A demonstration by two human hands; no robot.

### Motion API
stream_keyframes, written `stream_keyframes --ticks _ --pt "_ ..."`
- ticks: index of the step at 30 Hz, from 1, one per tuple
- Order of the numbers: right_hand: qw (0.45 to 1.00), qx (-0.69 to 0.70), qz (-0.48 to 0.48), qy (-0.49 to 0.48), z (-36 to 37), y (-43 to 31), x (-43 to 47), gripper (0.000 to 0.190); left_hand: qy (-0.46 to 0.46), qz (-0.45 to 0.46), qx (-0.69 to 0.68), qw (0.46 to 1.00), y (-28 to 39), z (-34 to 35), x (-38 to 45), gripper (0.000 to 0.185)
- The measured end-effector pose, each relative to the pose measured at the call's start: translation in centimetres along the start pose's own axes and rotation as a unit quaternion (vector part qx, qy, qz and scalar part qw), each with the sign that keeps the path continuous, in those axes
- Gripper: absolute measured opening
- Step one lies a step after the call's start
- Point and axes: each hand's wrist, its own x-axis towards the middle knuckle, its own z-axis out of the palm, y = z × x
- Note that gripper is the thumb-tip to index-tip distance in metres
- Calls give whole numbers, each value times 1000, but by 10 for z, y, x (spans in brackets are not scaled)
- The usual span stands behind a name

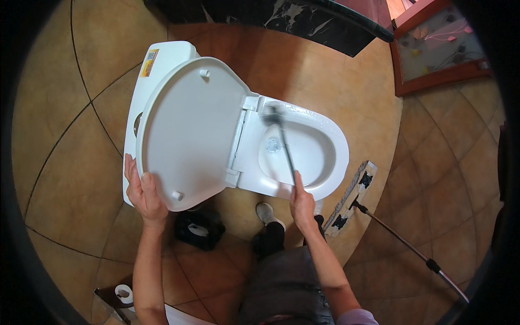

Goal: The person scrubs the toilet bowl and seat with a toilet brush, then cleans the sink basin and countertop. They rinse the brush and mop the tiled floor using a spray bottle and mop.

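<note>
My right hand (302, 203) is closed around the handle of a toilet brush (287, 148). The brush's blurred head is on the bowl rim near the hinges, on the side away from me. Wet streaks and droplets shine along that stretch of the white toilet bowl's rim (341, 142), and bluish bubbly water lies inside the bowl. With my left hand (148, 199) I grip the edge of the raised toilet lid or seat (191, 126), thumb on its near face and fingers behind. Behind it stands the white cistern (170, 53), bearing a printed sticker.
A flat mop (351, 199) lies on the tiled floor at right. Below the lid sits a black-lined waste bin (199, 229). A toilet paper roll (124, 293) is at lower left. A dark marble counter (284, 16) and a framed glass door (443, 44) stand beyond the toilet.
</note>
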Motion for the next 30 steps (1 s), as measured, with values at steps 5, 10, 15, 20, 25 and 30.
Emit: stream_keyframes --ticks 5,10,15,20,25,30 --pt "990 67 104 69 -6 53 -52 55 15 -18 -3 1000 -1 -11 -6 45" --pt "998 46 -36 3 -13 -10 7 57 44 5 5 999 -6 3 -3 42" --pt "995 65 71 35 -71 94 -21 57 41 -2 11 999 -13 -13 -8 43" --pt "966 -233 -73 -89 -170 190 -117 66 56 -8 27 998 -12 -8 -8 44" --pt "944 -277 -181 -21 -208 166 13 61 71 26 99 992 -20 -12 -5 41" --pt "911 -324 -199 -161 -247 190 44 58 79 15 132 988 -17 -6 -9 37"
